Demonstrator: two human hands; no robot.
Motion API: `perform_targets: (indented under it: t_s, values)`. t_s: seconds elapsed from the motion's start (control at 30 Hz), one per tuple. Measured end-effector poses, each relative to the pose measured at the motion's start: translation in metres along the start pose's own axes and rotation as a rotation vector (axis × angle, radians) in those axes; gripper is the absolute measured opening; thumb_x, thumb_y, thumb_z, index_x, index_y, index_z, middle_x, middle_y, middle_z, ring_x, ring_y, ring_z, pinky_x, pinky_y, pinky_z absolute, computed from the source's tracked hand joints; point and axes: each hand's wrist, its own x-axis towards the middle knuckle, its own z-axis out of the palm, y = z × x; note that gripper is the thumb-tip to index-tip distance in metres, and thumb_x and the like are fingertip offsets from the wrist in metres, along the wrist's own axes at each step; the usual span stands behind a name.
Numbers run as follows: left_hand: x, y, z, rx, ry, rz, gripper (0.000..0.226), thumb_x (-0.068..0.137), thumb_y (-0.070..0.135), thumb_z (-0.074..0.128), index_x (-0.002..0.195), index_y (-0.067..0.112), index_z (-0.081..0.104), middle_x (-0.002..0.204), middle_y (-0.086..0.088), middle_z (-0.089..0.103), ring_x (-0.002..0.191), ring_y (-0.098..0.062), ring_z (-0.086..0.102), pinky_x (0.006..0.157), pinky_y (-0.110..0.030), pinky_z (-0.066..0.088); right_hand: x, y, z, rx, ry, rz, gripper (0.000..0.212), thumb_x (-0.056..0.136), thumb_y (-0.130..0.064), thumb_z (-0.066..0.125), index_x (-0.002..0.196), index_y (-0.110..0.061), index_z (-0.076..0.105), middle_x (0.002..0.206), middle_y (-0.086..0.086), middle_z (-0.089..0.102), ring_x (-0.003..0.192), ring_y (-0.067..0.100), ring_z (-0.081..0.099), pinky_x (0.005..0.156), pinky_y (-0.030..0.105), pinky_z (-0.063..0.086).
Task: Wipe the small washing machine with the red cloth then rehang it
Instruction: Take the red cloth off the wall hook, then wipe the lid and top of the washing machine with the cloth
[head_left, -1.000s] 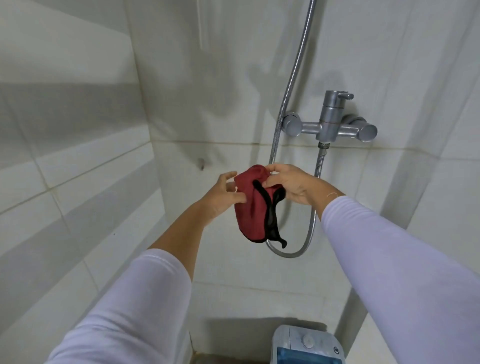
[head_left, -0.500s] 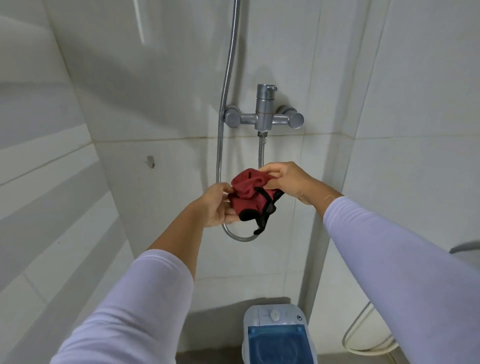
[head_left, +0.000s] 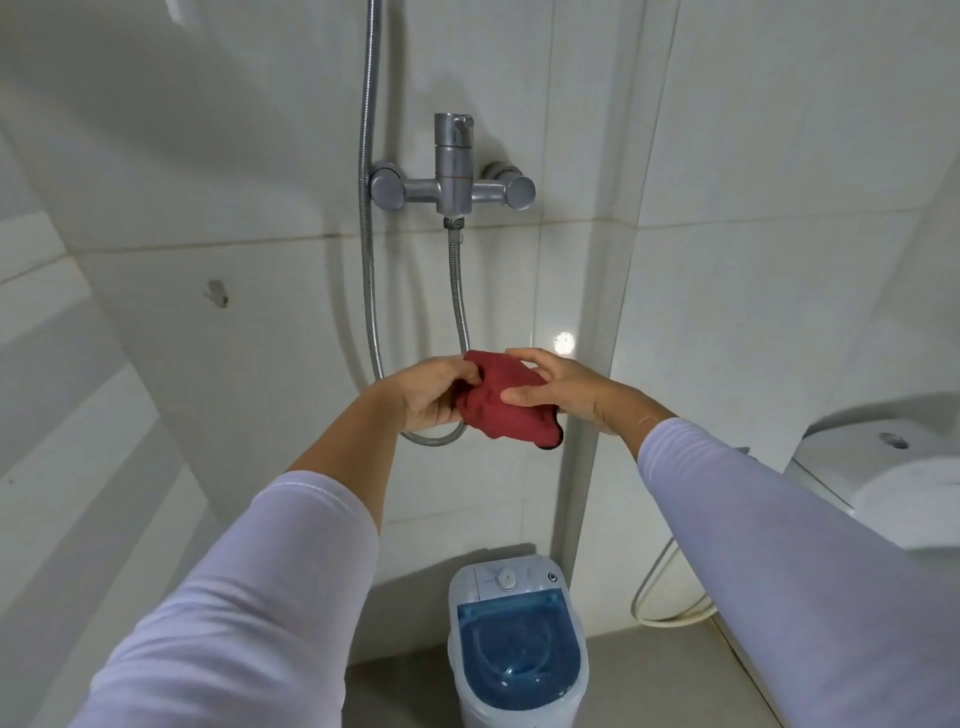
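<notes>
Head view shows you holding the red cloth (head_left: 501, 402) bunched between both hands at chest height, in front of the tiled wall and just below the shower mixer (head_left: 453, 182). Your left hand (head_left: 434, 392) grips the cloth's left end with curled fingers; your right hand (head_left: 558, 389) pinches the right side, thumb under and fingers laid over the top.

A second ago the cloth hung long from your fingers with its black trim dangling down beside the hose loop. Now you have gathered it into a tighter wad, with only a sliver of the trim showing at its lower right edge. Your view has also swung right and down: the wall hook (head_left: 217, 293) sits well off to the left, and the small washing machine (head_left: 517, 642) has come almost fully into sight on the floor below your hands, blue lid closed and dial at the back. A toilet (head_left: 883, 483) now shows at the right edge.

That reads as the start of the job, not the end. The cloth is off its hook and balled for wiping, and the machine is well below you and untouched. You likely need to bend down and bring the wad onto the lid first. Keep the hose (head_left: 457, 291) behind your hands clear of the cloth.
</notes>
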Motion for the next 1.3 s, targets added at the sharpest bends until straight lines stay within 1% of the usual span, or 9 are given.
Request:
perform_targets:
  t_s: [0.1, 0.23, 0.3, 0.4, 0.53, 0.7, 0.83, 0.97, 1.3]
  values:
    - [0.009, -0.007, 0.005, 0.099, 0.019, -0.012, 0.024, 0.093, -0.001, 0.037, 0.099, 0.008, 0.059, 0.092, -0.007, 0.061, 0.077, -0.015, 0.06, 0.065, -0.022, 0.059, -0.002, 0.013, -0.004, -0.069, 0.067, 0.067, 0.048, 0.071, -0.032, 0.078, 0.113, -0.017, 0.063, 0.115, 0.009, 0.068, 0.107, 0.024, 0.065, 0.097, 0.036, 0.051]
    - [0.023, -0.026, 0.007, 0.166, 0.162, -0.033, 0.018, 0.097, 0.012, 0.047, 0.112, 0.014, 0.057, 0.102, -0.001, 0.063, 0.091, -0.015, 0.063, 0.089, -0.031, 0.051, 0.002, 0.04, -0.011, 0.001, 0.156, 0.139, 0.048, 0.066, -0.029, 0.082, 0.109, -0.013, 0.066, 0.108, 0.008, 0.07, 0.1, 0.026, 0.067, 0.094, 0.039, 0.053]
    - [0.033, -0.042, 0.001, 0.25, 0.231, -0.069, 0.03, 0.096, 0.016, 0.052, 0.125, 0.014, 0.053, 0.12, 0.0, 0.061, 0.108, -0.018, 0.061, 0.1, -0.035, 0.045, 0.003, 0.056, -0.015, 0.069, 0.178, 0.16, 0.042, 0.07, -0.023, 0.079, 0.108, -0.014, 0.065, 0.105, 0.008, 0.07, 0.098, 0.026, 0.067, 0.093, 0.039, 0.054]
    - [0.051, -0.072, -0.005, 0.445, 0.299, -0.095, 0.044, 0.093, 0.02, 0.055, 0.136, 0.017, 0.047, 0.14, -0.002, 0.05, 0.128, -0.017, 0.049, 0.103, -0.034, 0.039, 0.008, 0.084, -0.016, 0.151, 0.202, 0.176, 0.024, 0.076, -0.015, 0.073, 0.098, -0.015, 0.063, 0.1, 0.008, 0.068, 0.088, 0.023, 0.066, 0.089, 0.039, 0.054]
    - [0.074, -0.124, -0.009, 0.822, 0.334, -0.099, 0.061, 0.094, 0.03, 0.051, 0.149, 0.017, 0.028, 0.155, -0.002, 0.031, 0.139, -0.021, 0.035, 0.111, -0.031, 0.029, 0.02, 0.131, -0.006, 0.115, 0.273, 0.187, 0.031, 0.079, -0.007, 0.065, 0.11, -0.008, 0.06, 0.098, 0.01, 0.065, 0.089, 0.025, 0.063, 0.086, 0.04, 0.053]
    - [0.1, -0.199, -0.018, 1.016, 0.28, -0.179, 0.067, 0.096, 0.038, 0.044, 0.153, 0.023, 0.012, 0.159, -0.003, 0.019, 0.145, -0.024, 0.024, 0.114, -0.036, 0.023, 0.04, 0.202, 0.013, 0.037, 0.299, 0.223, 0.016, 0.079, -0.002, 0.063, 0.089, -0.012, 0.055, 0.085, 0.006, 0.059, 0.084, 0.023, 0.058, 0.085, 0.04, 0.052]
    - [0.123, -0.258, -0.027, 1.122, 0.24, -0.185, 0.068, 0.098, 0.034, 0.042, 0.154, 0.019, 0.005, 0.162, -0.002, 0.008, 0.148, -0.023, 0.015, 0.118, -0.035, 0.017, 0.06, 0.265, 0.029, -0.025, 0.323, 0.245, 0.027, 0.077, -0.005, 0.066, 0.095, -0.015, 0.049, 0.082, -0.001, 0.054, 0.081, 0.02, 0.057, 0.075, 0.034, 0.05]
    - [0.147, -0.317, -0.039, 1.182, 0.231, -0.188, 0.07, 0.099, 0.032, 0.042, 0.154, 0.017, 0.003, 0.162, -0.001, 0.002, 0.149, -0.021, 0.007, 0.12, -0.037, 0.012, 0.081, 0.326, 0.045, -0.074, 0.347, 0.253, 0.035, 0.076, -0.007, 0.066, 0.104, -0.015, 0.046, 0.098, 0.005, 0.056, 0.091, 0.024, 0.057, 0.082, 0.037, 0.051]
    - [0.196, -0.434, -0.055, 1.258, 0.263, -0.162, 0.076, 0.098, 0.031, 0.048, 0.153, 0.012, 0.0, 0.162, -0.004, -0.001, 0.149, -0.022, 0.002, 0.119, -0.037, 0.011, 0.112, 0.447, 0.073, -0.123, 0.392, 0.197, 0.037, 0.074, -0.011, 0.069, 0.104, -0.017, 0.047, 0.103, 0.007, 0.057, 0.095, 0.027, 0.059, 0.088, 0.041, 0.053]
